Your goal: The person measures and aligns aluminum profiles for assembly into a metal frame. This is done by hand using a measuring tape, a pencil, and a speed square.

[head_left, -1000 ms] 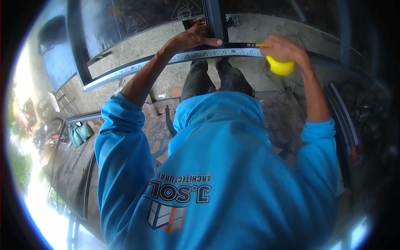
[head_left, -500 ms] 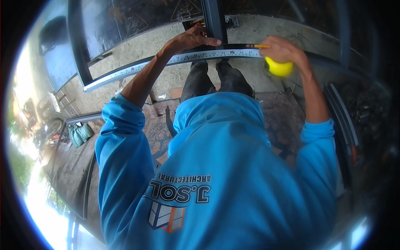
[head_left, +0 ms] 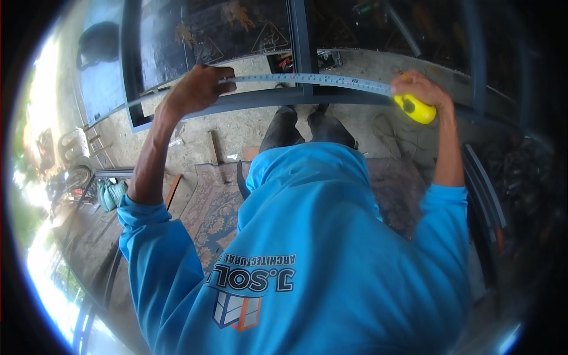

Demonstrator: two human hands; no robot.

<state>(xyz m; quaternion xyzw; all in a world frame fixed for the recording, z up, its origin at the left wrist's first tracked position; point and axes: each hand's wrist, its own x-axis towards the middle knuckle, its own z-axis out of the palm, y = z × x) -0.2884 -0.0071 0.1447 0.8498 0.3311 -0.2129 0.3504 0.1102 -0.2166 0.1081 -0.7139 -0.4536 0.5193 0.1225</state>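
A yellow tape measure (head_left: 418,110) is in my right hand (head_left: 427,90), with the fingers wrapped round its case. From it the pale metal blade (head_left: 331,80) runs left in a shallow arc above a dark metal frame (head_left: 254,100). My left hand (head_left: 200,89) is closed on the blade, thumb and fingers pinched together. Past that hand the blade carries on down to the left. A small orange-yellow bit by my right fingers may be the pencil, mostly hidden.
Dark glossy panels (head_left: 213,29) fill the frame beyond my hands, with an upright bar (head_left: 303,41) between them. Tools sit in a tray (head_left: 280,63) on the concrete floor. A patterned mat (head_left: 207,201) lies by my legs. Long metal profiles (head_left: 485,189) lie at right.
My left hand has left the frame by the upright bar and moved left onto the blade. The blade has lifted off the frame. My right hand has shifted slightly right and down with the tape measure.
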